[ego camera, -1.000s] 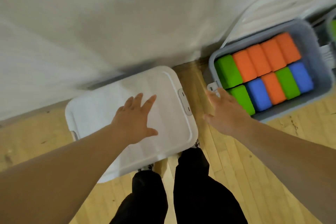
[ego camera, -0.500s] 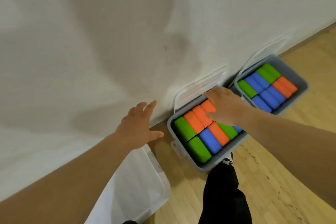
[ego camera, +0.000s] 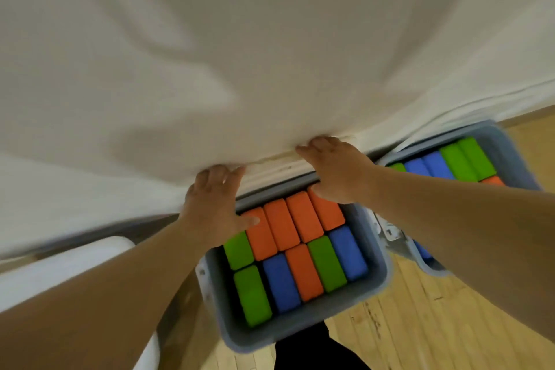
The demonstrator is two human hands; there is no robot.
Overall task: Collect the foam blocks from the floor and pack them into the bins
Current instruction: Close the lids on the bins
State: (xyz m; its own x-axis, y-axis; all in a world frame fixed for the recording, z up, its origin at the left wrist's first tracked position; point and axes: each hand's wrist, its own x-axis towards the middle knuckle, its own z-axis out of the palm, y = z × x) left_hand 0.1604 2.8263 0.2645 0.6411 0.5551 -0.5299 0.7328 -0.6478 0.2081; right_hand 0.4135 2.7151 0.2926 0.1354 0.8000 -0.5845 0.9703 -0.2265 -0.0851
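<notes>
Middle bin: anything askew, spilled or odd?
Nothing spilled. The blocks lie packed in two neat rows inside the middle bin. Only oddity: its lid stands open against the curtain, both hands at it.

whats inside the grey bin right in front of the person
The near bin holds a packed top layer of foam blocks: five orange, three green, two blue. The left hand and right hand cover its far edge, and anything below that layer is hidden.
</notes>
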